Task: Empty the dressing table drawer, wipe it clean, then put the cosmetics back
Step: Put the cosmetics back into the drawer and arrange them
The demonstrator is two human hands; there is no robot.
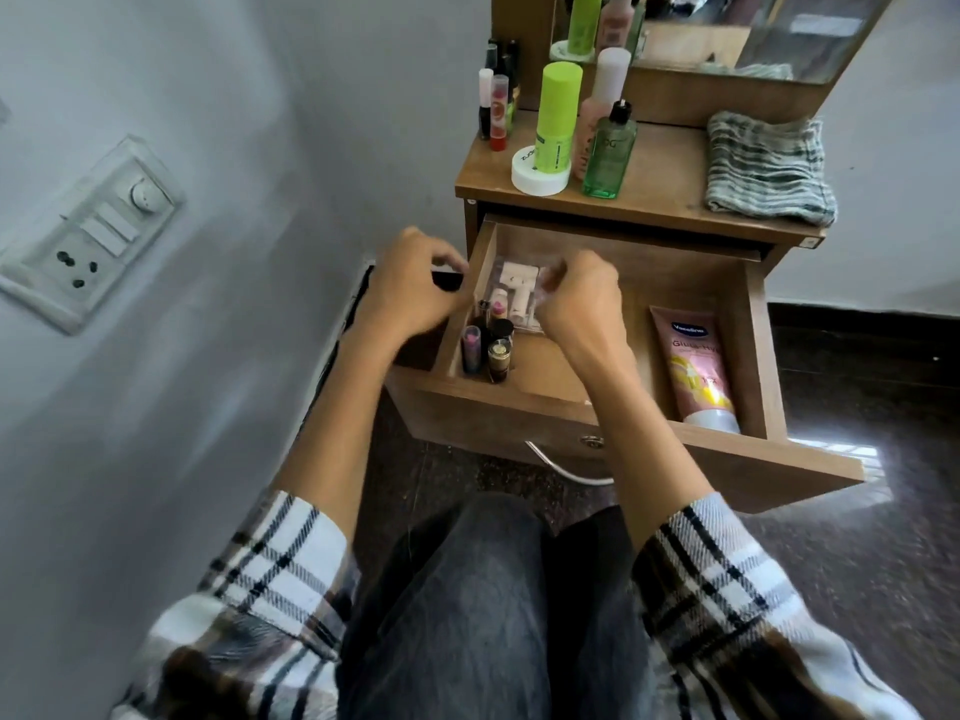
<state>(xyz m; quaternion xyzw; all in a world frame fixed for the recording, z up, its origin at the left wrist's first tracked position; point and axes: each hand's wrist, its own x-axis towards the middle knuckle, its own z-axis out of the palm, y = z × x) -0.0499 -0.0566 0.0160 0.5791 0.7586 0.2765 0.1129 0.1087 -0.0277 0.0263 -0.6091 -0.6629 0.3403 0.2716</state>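
Both hands' fingers (558,275) blurred; grip on clear box (511,298) unclear. Right hand (576,309) hid box's right side. Mirror (727,28) cut off at top.

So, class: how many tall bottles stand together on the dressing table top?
3: a green one standing on a white tub, a pink one behind it, and a clear green pump bottle in front. Others may be hidden behind.

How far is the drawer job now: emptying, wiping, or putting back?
I cannot tell emptying from refilling. The drawer is open and holds lipsticks, a clear pouch and a pink tube. Both hands, left and right, grip the pouch. Bottles and the cloth still sit on the tabletop, so moving or wiping remains.
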